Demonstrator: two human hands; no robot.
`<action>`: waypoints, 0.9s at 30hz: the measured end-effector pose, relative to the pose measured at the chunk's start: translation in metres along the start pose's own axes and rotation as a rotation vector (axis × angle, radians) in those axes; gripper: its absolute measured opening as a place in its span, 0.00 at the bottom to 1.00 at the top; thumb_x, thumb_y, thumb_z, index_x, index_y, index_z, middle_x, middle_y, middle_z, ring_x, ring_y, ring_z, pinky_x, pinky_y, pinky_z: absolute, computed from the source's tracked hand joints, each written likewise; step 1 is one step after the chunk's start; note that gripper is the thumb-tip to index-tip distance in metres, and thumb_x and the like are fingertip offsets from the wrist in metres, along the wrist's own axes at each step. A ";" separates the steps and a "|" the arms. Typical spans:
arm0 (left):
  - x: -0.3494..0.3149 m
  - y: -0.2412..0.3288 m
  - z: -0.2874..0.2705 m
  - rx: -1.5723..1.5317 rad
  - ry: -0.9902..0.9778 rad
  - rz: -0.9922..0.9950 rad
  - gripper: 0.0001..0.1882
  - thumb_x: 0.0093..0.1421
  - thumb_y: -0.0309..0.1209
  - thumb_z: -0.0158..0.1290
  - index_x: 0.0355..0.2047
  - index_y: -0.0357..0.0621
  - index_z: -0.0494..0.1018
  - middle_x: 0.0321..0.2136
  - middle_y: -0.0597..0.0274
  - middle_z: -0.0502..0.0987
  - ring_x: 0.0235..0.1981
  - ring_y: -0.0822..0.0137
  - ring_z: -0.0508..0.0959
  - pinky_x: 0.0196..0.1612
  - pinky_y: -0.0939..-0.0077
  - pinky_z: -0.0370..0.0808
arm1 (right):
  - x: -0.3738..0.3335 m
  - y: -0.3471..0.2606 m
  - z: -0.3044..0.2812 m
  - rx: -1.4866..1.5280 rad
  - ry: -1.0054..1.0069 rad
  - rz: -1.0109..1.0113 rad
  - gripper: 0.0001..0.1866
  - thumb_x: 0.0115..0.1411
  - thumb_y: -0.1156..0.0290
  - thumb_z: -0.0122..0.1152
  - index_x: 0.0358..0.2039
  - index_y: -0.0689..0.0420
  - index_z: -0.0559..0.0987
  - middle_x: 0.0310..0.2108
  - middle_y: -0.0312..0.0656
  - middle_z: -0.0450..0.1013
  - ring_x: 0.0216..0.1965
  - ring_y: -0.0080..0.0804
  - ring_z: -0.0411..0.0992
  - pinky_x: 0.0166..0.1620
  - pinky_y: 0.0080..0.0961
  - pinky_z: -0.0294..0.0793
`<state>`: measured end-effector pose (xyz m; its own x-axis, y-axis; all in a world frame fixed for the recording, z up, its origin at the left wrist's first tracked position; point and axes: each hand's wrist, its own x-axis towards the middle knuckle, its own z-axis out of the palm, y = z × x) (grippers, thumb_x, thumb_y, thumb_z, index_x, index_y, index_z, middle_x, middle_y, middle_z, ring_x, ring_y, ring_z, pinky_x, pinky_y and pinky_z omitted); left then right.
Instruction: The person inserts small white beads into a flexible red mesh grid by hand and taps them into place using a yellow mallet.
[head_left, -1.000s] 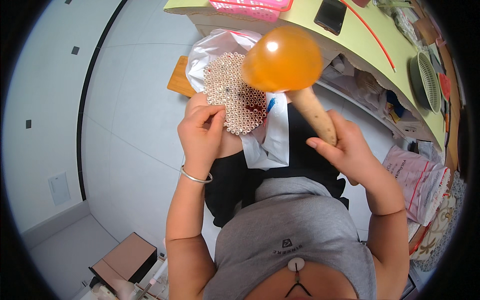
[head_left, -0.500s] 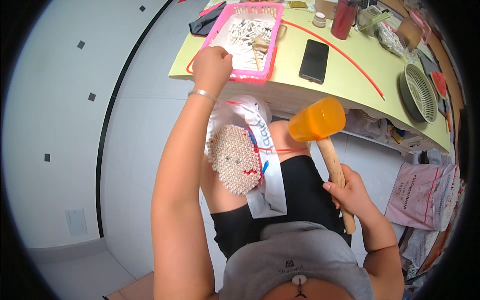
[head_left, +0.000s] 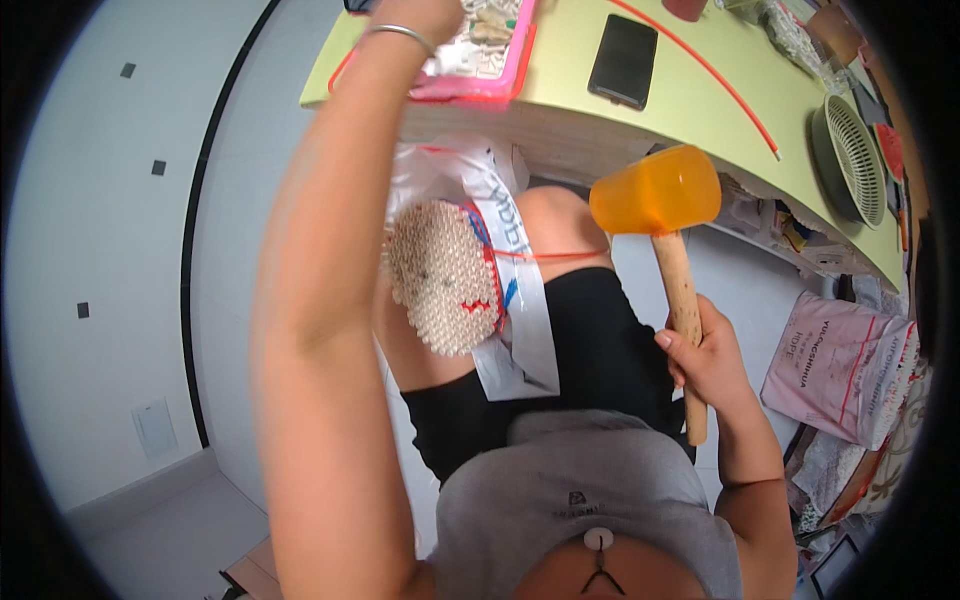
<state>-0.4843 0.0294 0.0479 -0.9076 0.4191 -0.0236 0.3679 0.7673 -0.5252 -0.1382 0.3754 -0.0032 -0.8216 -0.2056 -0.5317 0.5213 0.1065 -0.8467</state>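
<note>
My right hand point(head_left: 708, 355) is wrapped round the wooden handle of a mallet point(head_left: 655, 192), whose translucent orange head points up and away above my right thigh. At the top edge of the picture my left hand point(head_left: 420, 18), with a silver bangle at the wrist, is over the left side of a pink basket point(head_left: 520, 60); its fingers are cut off by the frame. Small white pieces point(head_left: 485, 62) fill the basket, with a beige item among them. On my left thigh lies a rounded piece of white beadwork point(head_left: 440, 280) with a red bead line, on a white plastic bag point(head_left: 525, 350).
The pale yellow table point(head_left: 560, 70) carries a black phone point(head_left: 623, 60), a thin red tube point(head_left: 715, 75) and a grey-green colander point(head_left: 850, 160). A pink-and-white printed sack point(head_left: 835, 365) stands on the floor at the right. Shelves open under the table edge.
My left hand has moved up, farther over the basket, and is partly out of frame. The whole view has shifted, so the table sits higher. My right hand still grips the mallet.
</note>
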 end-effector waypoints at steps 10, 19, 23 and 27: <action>-0.331 0.097 -0.063 -0.901 0.263 -0.272 0.24 0.52 0.13 0.48 0.47 0.44 0.79 0.21 0.58 0.72 0.23 0.64 0.75 0.30 0.74 0.72 | -0.007 -0.003 0.015 -0.033 -0.025 -0.027 0.14 0.60 0.71 0.64 0.38 0.61 0.68 0.21 0.33 0.66 0.13 0.16 0.62 0.17 0.16 0.63; -0.388 0.181 -0.042 -1.045 0.226 -0.524 0.25 0.51 0.13 0.49 0.48 0.47 0.79 0.24 0.55 0.76 0.24 0.59 0.77 0.31 0.71 0.74 | -0.021 -0.018 0.042 -0.142 -0.088 -0.039 0.14 0.60 0.70 0.64 0.39 0.61 0.69 0.23 0.33 0.67 0.14 0.16 0.62 0.18 0.15 0.63; -0.382 0.190 -0.038 -1.029 0.268 -0.556 0.24 0.52 0.14 0.52 0.49 0.47 0.79 0.23 0.56 0.75 0.24 0.59 0.76 0.29 0.72 0.74 | -0.028 -0.020 0.050 -0.172 -0.111 -0.028 0.15 0.60 0.70 0.65 0.41 0.61 0.69 0.24 0.33 0.68 0.15 0.16 0.63 0.18 0.16 0.64; -0.377 0.194 -0.040 -0.964 0.257 -0.555 0.24 0.52 0.16 0.53 0.49 0.48 0.79 0.21 0.59 0.72 0.22 0.62 0.75 0.27 0.72 0.72 | -0.032 -0.020 0.054 -0.241 -0.133 -0.037 0.16 0.60 0.69 0.65 0.41 0.62 0.69 0.24 0.32 0.67 0.15 0.16 0.63 0.19 0.16 0.65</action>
<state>-0.0628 0.0401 -0.0111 -0.9661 -0.0926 0.2411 0.0313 0.8846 0.4653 -0.1100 0.3273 0.0312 -0.7931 -0.3381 -0.5067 0.4086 0.3215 -0.8542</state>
